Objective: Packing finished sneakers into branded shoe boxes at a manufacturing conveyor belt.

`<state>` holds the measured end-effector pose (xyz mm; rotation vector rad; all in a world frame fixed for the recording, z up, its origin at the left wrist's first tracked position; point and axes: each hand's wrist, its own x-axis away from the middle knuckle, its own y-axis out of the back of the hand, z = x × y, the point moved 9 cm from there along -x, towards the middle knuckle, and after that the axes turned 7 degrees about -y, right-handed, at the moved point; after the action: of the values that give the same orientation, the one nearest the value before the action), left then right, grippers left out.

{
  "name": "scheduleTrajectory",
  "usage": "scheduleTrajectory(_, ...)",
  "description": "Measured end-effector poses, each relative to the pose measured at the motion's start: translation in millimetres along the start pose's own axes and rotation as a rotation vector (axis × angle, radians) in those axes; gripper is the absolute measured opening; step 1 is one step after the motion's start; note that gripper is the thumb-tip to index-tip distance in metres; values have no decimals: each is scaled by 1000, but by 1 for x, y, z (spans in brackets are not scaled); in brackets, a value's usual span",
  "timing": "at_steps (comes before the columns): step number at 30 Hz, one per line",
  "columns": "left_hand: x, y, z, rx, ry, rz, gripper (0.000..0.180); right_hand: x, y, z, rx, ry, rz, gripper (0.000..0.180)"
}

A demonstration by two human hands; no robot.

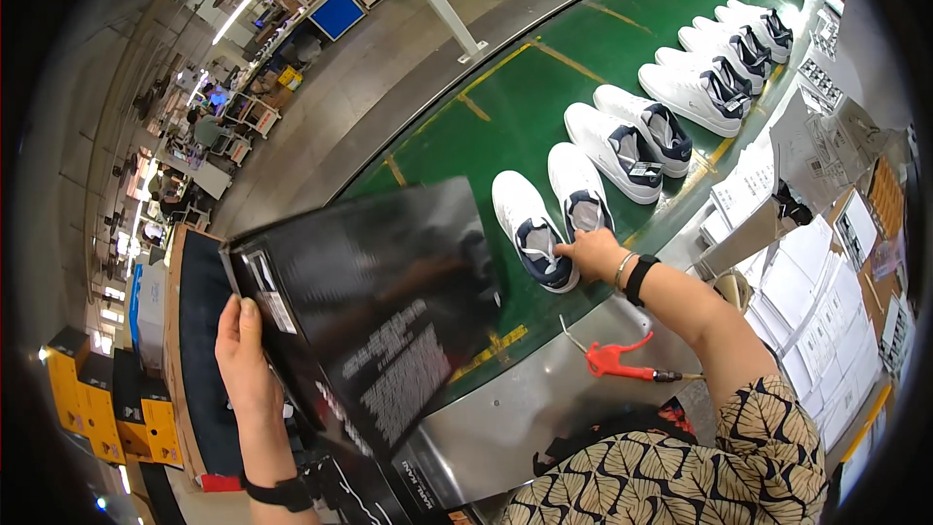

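My left hand (pixel 247 355) grips the edge of a black shoebox (pixel 389 272), thumb on its side near a white label. Pale print covers part of the box's broad face, which tilts toward me over the belt. My right hand (pixel 595 258) is closed at the heel end of a pair of white sneakers with navy collars. Its thumb rests between the left sneaker (pixel 525 209) and the right sneaker (pixel 573 175); the other fingers are partly hidden in the right shoe's opening. Both sneakers stand on the green conveyor belt (pixel 447 151), toes pointing away.
More white sneakers (pixel 612 151) line the belt toward the far right. A red air blow gun (pixel 617 358) lies on the metal edge (pixel 525 408) before me. Paper label sheets (pixel 807 301) are stacked at right. Yellow-orange boxes (pixel 92 408) stand at lower left.
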<state>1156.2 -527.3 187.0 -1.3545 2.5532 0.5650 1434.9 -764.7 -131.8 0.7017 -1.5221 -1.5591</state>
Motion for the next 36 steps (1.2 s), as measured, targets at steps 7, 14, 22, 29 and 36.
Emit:
scheduleTrajectory(7, -43, -23, 50, -101, -175, -301, 47, -3, 1, -17, -272, -213, -38, 28)
scheduleTrajectory(14, 39, -146, 70, -731, -654, -39, 47, 45, 94, -74, -1028, -447, -204, 34)
scheduleTrajectory(22, 145, -264, 130, -961, -959, 453, 56, 81, 150, -54, -1804, -345, -404, 34)
scheduleTrajectory(29, 125, -226, 198, -1309, -536, 493, 71, 67, 198, 30, -1130, -37, -529, 25)
scheduleTrajectory(36, 179, -175, 154, -748, -435, 733, 49, -17, 146, 166, -322, 315, -567, 16)
